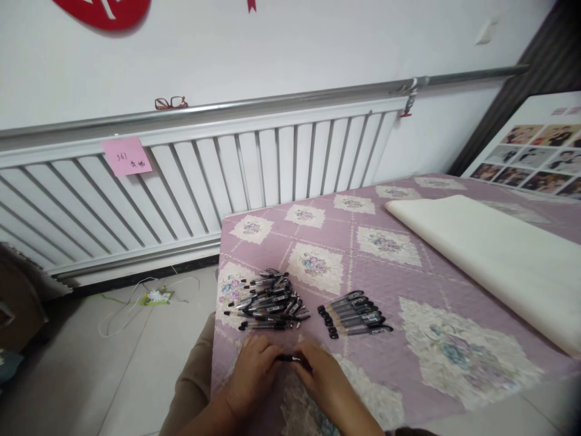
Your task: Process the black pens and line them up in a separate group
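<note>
Between my two hands is a black pen [289, 358], lying level just above or on the tablecloth. My left hand [256, 366] is closed on its left end, and my right hand [320, 369] pinches the right end. Fingers cover much of the pen, so its tip and cap are partly hidden. Just beyond my left hand lies a loose pile of pens [267, 303] with dark ends and clear barrels. To the right, several pens [356, 315] lie side by side in a fanned row.
A purple floral cloth [313, 227] covers the table. A folded cream sheet [490, 260] lies on its right side, near a photo board [535, 151]. Behind stands a white radiator [281, 160] with a pink note [127, 156]; glasses [171, 103] rest on the pipe. A power strip [157, 297] is on the floor.
</note>
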`<action>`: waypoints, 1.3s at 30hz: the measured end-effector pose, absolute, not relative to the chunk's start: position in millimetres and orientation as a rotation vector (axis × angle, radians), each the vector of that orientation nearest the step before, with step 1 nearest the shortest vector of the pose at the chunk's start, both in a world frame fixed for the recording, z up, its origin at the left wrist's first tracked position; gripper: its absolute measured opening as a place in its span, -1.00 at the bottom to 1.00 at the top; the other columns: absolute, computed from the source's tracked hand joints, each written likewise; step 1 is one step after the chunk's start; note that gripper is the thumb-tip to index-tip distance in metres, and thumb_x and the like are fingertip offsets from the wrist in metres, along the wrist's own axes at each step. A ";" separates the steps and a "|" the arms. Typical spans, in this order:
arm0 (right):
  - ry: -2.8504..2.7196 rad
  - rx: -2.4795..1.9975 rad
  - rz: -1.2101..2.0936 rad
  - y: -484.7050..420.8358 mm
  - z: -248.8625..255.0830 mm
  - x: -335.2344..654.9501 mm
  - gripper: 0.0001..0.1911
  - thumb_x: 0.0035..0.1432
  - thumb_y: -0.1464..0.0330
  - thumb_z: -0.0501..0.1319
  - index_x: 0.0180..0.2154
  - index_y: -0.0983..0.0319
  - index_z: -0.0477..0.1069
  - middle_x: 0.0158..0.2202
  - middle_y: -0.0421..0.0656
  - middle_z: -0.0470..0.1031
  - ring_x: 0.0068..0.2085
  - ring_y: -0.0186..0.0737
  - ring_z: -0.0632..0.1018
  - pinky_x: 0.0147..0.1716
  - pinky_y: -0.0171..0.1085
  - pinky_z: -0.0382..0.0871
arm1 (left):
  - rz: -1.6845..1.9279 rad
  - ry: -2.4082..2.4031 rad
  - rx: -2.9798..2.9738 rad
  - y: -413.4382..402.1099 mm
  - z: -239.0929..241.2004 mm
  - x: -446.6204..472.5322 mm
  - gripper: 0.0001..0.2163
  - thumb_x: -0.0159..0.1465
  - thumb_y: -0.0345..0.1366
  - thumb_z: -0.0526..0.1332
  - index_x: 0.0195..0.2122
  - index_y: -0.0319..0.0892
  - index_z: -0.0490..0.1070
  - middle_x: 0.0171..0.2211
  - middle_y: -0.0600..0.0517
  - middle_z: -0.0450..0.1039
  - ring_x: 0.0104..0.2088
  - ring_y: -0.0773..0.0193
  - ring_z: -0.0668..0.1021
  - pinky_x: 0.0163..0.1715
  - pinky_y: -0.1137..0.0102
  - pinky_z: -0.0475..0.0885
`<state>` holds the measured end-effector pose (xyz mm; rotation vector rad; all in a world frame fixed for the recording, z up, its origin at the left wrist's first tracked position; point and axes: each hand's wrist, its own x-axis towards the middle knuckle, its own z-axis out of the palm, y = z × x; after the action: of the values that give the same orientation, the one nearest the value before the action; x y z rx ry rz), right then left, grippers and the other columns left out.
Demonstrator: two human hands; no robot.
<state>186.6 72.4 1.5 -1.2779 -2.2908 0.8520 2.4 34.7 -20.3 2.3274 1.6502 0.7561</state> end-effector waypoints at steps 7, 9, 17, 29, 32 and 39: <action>-2.295 -1.235 0.828 71.3 2.3 187.5 -0.89 0.12 0.40 0.18 -0.26 0.20 0.43 -0.30 -0.15 0.51 -0.26 -0.17 0.50 -0.29 -0.26 0.29 | 0.772 1.640 2.330 34.3 -19.2 2.2 -0.86 0.23 -0.41 0.17 -0.22 -0.10 0.45 -0.30 0.00 0.43 -0.25 0.12 0.44 -0.26 0.25 0.33; -2.290 -1.231 0.824 71.0 2.7 187.7 -0.90 0.10 0.43 0.18 -0.29 0.20 0.43 -0.30 -0.15 0.51 -0.26 -0.18 0.50 -0.29 -0.27 0.30 | 0.762 1.635 2.337 34.5 -18.0 2.6 -0.86 0.22 -0.42 0.18 -0.22 -0.11 0.45 -0.30 -0.01 0.44 -0.25 0.12 0.44 -0.25 0.24 0.34; -2.286 -1.210 0.835 71.7 1.1 187.0 -0.87 0.11 0.42 0.15 -0.29 0.18 0.45 -0.28 -0.14 0.51 -0.22 -0.15 0.50 -0.25 -0.25 0.32 | 0.742 1.647 2.360 33.9 -20.7 1.6 -0.89 0.24 -0.37 0.16 -0.25 -0.11 0.45 -0.30 -0.01 0.44 -0.26 0.13 0.45 -0.26 0.25 0.35; -2.156 -1.166 0.830 80.6 -11.8 200.8 -0.95 0.12 0.42 0.18 -0.34 0.17 0.42 -0.39 -0.22 0.45 -0.32 -0.21 0.47 -0.32 -0.30 0.28 | 0.699 1.774 2.378 36.3 -23.8 3.7 -0.84 0.27 -0.36 0.11 -0.19 -0.09 0.44 -0.29 0.00 0.45 -0.25 0.11 0.46 -0.18 0.16 0.33; -2.143 -1.166 0.814 81.4 -12.5 202.1 -0.88 0.09 0.45 0.19 -0.28 0.18 0.41 -0.38 -0.21 0.44 -0.32 -0.22 0.47 -0.32 -0.30 0.28 | 0.698 1.761 2.373 36.6 -24.6 2.8 -0.85 0.27 -0.36 0.11 -0.20 -0.10 0.44 -0.29 0.00 0.45 -0.25 0.10 0.45 -0.19 0.16 0.33; -2.174 -1.130 0.826 81.5 -4.9 204.8 -0.89 0.18 0.39 0.13 -0.42 0.19 0.36 -0.39 -0.21 0.43 -0.30 -0.22 0.46 -0.31 -0.31 0.27 | 0.714 1.751 2.371 36.9 -24.8 2.4 -0.87 0.27 -0.37 0.11 -0.23 -0.10 0.43 -0.31 0.01 0.44 -0.26 0.11 0.44 -0.22 0.19 0.33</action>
<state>204.8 81.5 -4.9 -1.1303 -2.1741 0.8263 2.4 36.9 -24.8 2.3711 1.7513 0.7142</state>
